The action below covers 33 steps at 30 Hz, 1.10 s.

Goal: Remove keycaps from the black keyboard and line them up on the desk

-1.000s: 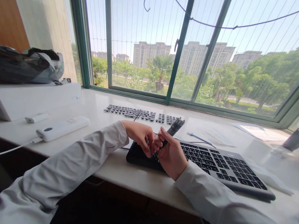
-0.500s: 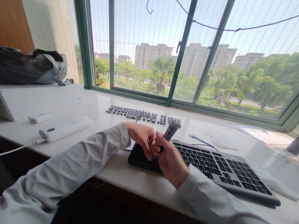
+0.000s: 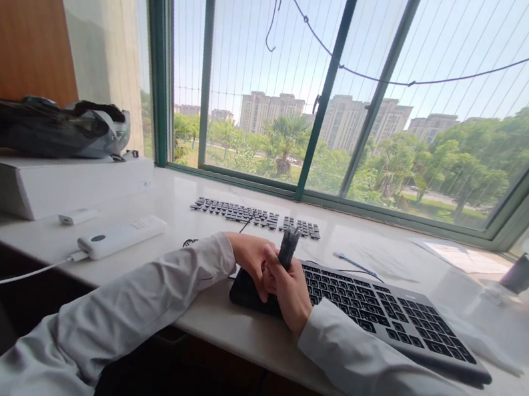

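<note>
My right hand point(image 3: 292, 290) is wrapped round a dark, brush-like tool point(image 3: 288, 246), its broad end pointing up. My left hand point(image 3: 252, 260) is closed against the right one, fingers curled; whatever it pinches is hidden. Both hands are over the left end of a black and grey keyboard point(image 3: 407, 316), which lies at a slant along the desk's front. Its keys show as dark squares with light outlines. Behind the hands, several loose dark keycaps point(image 3: 234, 211) lie in keyboard-like rows.
On the left are a white power bank point(image 3: 120, 238) with a white cable, a small white piece point(image 3: 77, 216) and a white box point(image 3: 44, 181) bearing a dark bag. A thin blue tool point(image 3: 357, 265) lies behind the keyboard; papers point(image 3: 457, 256) lie at the right. A window point(image 3: 321, 99) stands behind.
The brush-like tool has turned from leaning right to nearly upright, and my right hand has tilted with it. The hands stay together over the keyboard. The whole view has shifted slightly.
</note>
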Each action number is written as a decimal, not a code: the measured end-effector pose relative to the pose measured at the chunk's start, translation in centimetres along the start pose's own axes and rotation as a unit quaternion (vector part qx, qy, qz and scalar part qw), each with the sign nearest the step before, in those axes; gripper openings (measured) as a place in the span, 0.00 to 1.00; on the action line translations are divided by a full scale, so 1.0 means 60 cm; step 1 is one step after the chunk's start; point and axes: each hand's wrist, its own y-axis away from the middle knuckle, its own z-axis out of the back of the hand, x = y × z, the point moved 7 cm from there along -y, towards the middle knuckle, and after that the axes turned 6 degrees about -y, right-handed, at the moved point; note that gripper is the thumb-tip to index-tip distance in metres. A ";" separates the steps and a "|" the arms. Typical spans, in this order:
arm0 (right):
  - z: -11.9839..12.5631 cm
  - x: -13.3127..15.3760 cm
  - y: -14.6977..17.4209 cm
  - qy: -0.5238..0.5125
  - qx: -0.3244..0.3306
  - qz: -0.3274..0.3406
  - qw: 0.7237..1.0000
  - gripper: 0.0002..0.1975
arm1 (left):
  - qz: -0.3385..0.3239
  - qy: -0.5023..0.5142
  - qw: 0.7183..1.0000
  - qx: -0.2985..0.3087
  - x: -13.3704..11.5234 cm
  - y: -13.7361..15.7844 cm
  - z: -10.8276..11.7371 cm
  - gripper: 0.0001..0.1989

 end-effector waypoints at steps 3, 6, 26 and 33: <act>-0.001 0.005 0.001 0.044 -0.022 0.030 0.998 0.24 | -0.017 0.027 0.999 -0.007 0.002 0.000 -0.004 0.21; 0.004 0.010 0.004 0.073 -0.056 0.053 0.994 0.22 | -0.035 0.022 0.999 -0.032 0.008 -0.001 -0.003 0.20; -0.006 0.031 0.031 0.169 -0.042 0.152 0.973 0.21 | -0.032 -0.052 0.997 -0.055 0.034 -0.005 0.005 0.09; 0.000 0.032 0.034 0.100 -0.040 0.146 0.983 0.22 | -0.032 -0.047 0.997 -0.048 0.021 0.002 0.005 0.17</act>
